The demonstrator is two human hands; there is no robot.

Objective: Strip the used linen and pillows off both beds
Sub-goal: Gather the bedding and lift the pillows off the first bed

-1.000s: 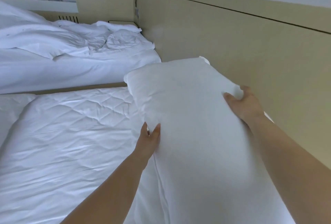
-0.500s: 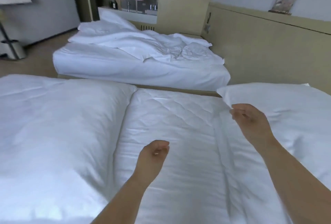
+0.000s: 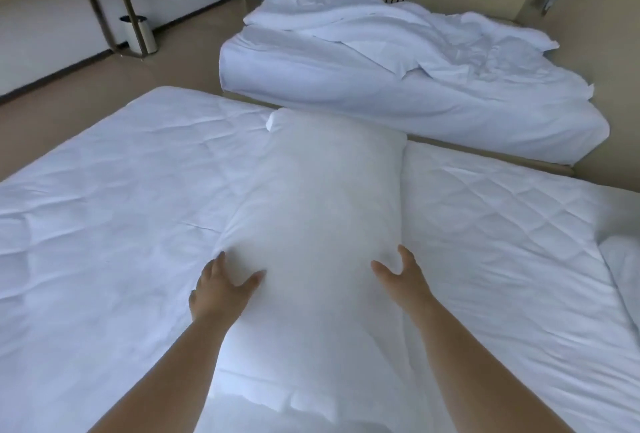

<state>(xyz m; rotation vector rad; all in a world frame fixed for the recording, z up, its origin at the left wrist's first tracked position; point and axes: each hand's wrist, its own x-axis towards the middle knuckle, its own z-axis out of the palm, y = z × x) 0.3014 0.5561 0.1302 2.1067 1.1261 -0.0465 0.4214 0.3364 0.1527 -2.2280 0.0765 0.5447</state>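
Both left hand and right hand, fingers spread, clamp the sides of the pillow between them, a sound hold on something probably light and squashy.

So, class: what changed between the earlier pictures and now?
The left hand and right hand, empty half a second ago, now press against both sides of the plump white pillow lying on the near quilted white mattress. The far bed's rumpled white linen stayed put.

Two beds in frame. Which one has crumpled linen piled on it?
The far bed, across the gap: loose linen is heaped and creased on top. The near bed is flat and quilted, with no piled sheets.
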